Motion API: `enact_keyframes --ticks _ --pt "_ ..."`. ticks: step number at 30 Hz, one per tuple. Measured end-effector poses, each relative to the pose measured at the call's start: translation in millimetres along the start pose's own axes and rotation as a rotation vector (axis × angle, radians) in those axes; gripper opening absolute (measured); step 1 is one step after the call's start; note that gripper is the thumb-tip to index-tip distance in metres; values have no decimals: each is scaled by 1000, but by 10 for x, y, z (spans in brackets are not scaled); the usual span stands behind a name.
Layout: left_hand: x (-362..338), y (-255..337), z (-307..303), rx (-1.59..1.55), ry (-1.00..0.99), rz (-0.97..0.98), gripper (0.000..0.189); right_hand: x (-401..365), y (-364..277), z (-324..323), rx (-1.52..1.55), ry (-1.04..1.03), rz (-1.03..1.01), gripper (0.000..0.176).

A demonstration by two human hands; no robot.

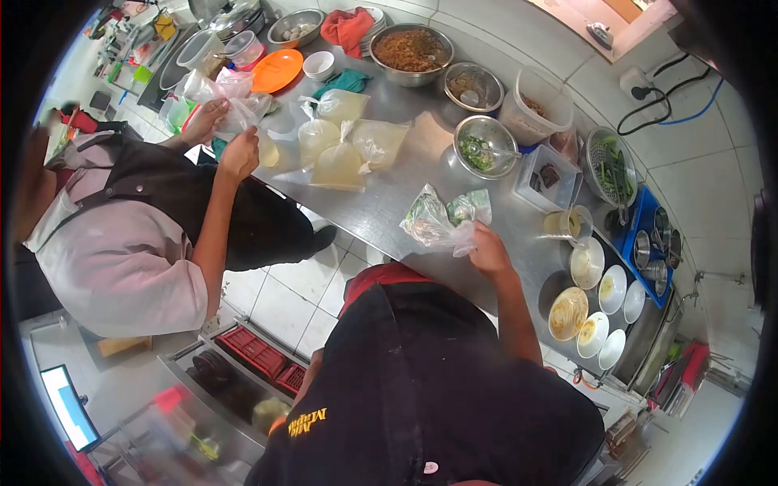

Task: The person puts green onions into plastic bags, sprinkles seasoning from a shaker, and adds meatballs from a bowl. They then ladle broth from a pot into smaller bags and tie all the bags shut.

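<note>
My right hand (489, 253) is closed on the gathered neck of clear plastic bags (427, 217) holding green and pale food, at the front edge of the steel table (381, 198). Of my left arm only a strip of skin shows beside the black apron; its hand is hidden. Several knotted bags of pale yellowish liquid (339, 166) lie further left on the table. A steel bowl of chopped greens (485, 147) with a spoon stands beyond my right hand.
At the left a co-worker (121, 235) handles a clear plastic bag (237, 117) with both hands. Used white bowls (569, 314) stand at the right, near a blue tray (640, 223). Along the wall are a large bowl of brown food (412, 55) and an orange plate (277, 71).
</note>
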State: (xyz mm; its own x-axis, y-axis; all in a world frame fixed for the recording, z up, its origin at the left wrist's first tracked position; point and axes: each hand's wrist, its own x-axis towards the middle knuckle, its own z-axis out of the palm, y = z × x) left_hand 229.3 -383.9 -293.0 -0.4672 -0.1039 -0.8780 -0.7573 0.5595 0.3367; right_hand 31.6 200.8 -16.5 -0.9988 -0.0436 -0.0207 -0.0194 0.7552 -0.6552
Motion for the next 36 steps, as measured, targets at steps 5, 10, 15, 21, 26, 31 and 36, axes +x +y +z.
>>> enact_keyframes --ticks 5,10,15,21,26,31,36 --pt "-180 623 -277 312 188 238 48 63 -405 -345 292 168 173 14" --pt "-356 1311 -370 -346 222 16 34 134 -481 -423 395 197 214 17" --pt "-309 1327 -387 -414 224 54 35 138 -545 -404 580 89 163 42" --pt "-40 482 -200 300 284 257 48 84 -620 -488 502 -131 181 63" --pt "162 98 -18 29 89 57 49 100 -596 -313 445 -11 184 75" --pt "-282 467 13 77 144 -81 48 182 -939 -227 -6 251 60 74" --pt "-427 652 -79 126 149 162 45 205 -800 -46 -3 91 -29 43"
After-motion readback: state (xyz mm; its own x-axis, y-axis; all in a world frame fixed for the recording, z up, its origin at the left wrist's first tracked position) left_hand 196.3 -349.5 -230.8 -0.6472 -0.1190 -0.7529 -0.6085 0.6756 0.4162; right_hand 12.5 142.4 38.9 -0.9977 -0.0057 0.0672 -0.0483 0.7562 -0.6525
